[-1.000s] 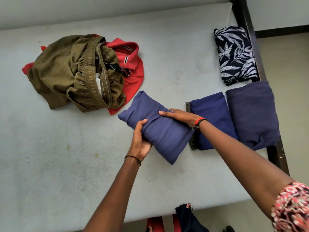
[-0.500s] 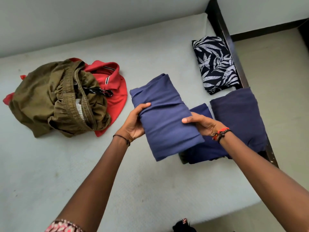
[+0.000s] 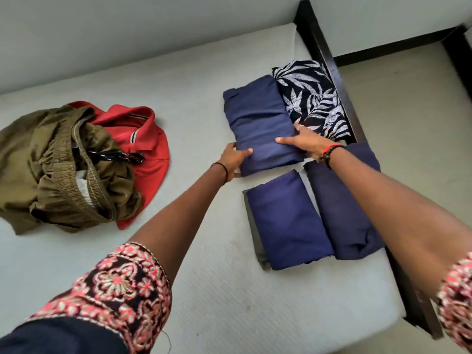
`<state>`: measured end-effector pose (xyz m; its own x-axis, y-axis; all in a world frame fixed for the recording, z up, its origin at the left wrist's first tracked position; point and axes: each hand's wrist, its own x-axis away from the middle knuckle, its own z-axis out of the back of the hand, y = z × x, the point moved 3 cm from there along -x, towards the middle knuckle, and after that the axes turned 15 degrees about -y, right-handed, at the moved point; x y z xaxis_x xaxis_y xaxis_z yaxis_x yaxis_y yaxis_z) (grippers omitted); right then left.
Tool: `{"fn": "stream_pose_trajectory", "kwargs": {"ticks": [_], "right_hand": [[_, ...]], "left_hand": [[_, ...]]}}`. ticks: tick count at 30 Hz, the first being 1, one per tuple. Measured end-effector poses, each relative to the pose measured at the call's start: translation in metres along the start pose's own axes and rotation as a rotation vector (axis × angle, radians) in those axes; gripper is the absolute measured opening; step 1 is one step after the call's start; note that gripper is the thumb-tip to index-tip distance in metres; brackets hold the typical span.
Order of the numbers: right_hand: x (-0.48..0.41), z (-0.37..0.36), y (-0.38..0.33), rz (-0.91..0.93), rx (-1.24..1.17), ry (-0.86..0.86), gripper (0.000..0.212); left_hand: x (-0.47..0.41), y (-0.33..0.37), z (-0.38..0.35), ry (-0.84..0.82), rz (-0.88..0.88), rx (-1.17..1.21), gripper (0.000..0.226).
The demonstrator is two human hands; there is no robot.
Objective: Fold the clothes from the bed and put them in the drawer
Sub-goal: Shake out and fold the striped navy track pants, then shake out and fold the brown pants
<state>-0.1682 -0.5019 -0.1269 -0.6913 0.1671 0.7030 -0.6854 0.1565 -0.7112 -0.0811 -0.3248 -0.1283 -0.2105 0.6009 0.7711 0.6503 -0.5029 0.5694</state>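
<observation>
Okay, you hold the folded blue garment (image 3: 260, 123) at its near end with both hands. It sits on the bed (image 3: 204, 277), toward the far right part of the mattress, long side running away from you. Whether the near end is fully down on the mattress or a bit lifted, can't tell.

Your left hand (image 3: 233, 159) grips the near left corner, thumb on top of the cloth, other fingers hidden at the edge. Your right hand (image 3: 302, 144) grips the near right edge, thumb lying across the top, fingers going down the side between this piece and the leaf-print cloth (image 3: 311, 98). There is a ring (image 3: 300, 127) on one right finger.

The garment's right edge touches the leaf-print cloth, which is folded and lies against the dark bed frame (image 3: 329, 60).

Just nearer to you, two more folded pieces lie side by side and touching: a brighter blue piece (image 3: 286, 221) on the left, with a grey-green layer showing under its left edge, and a dark navy piece (image 3: 342, 208) on the right, partly under your right forearm and reaching the mattress edge.

A black band (image 3: 222, 169) is on your left wrist, red and black beads (image 3: 329, 152) on the right. Patterned red sleeves show low in the view.

Well apart, on the left of the bed, an unfolded heap: olive trousers (image 3: 58, 169) on top of a red polo shirt (image 3: 143, 139). A pale floor (image 3: 408, 123) lies beyond the frame.
</observation>
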Motion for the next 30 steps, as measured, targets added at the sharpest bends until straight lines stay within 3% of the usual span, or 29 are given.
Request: {"fn": "stream_pose_trajectory", "kwargs": {"ticks": [2, 6, 9, 13, 15, 18, 20, 30], "right_hand": [[-0.003, 0.001, 0.008, 0.037, 0.076, 0.092, 0.046], [-0.001, -0.002, 0.009, 0.025, 0.256, 0.363, 0.064], [0.005, -0.006, 0.011, 0.025, 0.332, 0.406, 0.069], [0.019, -0.008, 0.011, -0.001, 0.361, 0.448, 0.055], [0.032, -0.007, 0.009, 0.002, 0.357, 0.481, 0.042], [0.060, -0.012, 0.005, -0.002, 0.350, 0.514, 0.025], [0.078, -0.026, 0.006, -0.005, 0.320, 0.520, 0.023], [0.141, -0.171, 0.018, 0.025, 0.240, 0.281, 0.016]], "left_hand": [[-0.007, -0.010, -0.001, 0.100, -0.084, -0.035, 0.057], [-0.007, -0.014, -0.002, 0.159, -0.161, -0.022, 0.056], [0.000, -0.015, -0.005, 0.177, -0.166, -0.107, 0.055], [0.013, -0.023, -0.002, 0.180, -0.040, -0.211, 0.048], [0.029, -0.024, 0.000, 0.189, -0.040, -0.231, 0.038], [0.065, -0.022, 0.003, 0.201, -0.090, -0.200, 0.041], [0.092, -0.028, 0.005, 0.241, -0.098, -0.132, 0.037], [0.204, -0.078, 0.014, 0.324, -0.013, 0.186, 0.019]]}}
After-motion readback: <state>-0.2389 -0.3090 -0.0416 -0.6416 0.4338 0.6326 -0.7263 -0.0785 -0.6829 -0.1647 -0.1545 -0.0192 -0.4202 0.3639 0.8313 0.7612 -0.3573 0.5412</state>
